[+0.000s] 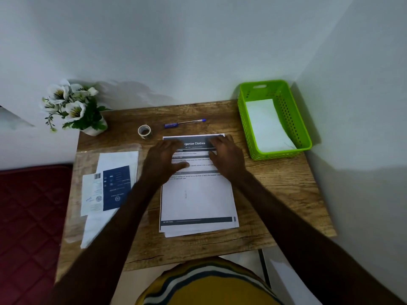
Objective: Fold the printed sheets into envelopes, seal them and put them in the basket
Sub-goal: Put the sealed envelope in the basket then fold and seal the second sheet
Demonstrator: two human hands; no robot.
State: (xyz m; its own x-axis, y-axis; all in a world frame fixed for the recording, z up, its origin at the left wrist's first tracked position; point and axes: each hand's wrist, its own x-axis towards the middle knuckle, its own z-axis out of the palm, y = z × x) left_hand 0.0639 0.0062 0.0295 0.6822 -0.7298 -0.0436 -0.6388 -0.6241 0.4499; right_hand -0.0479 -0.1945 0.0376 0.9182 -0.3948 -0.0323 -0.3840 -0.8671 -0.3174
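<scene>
Both arms are stretched forward, left hand (164, 162) and right hand (225, 156) laid flat with fingers spread on the top part of the printed sheets (198, 199), nothing gripped. The stack is sat mid-desk (275, 190). The green basket (293, 119), white paper inside, is parked at the far right corner.

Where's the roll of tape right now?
The tape roll stands on the wooden table toward its far edge, left of the blue pen and right of the potted white flowers, just beyond the printed sheets.
</scene>
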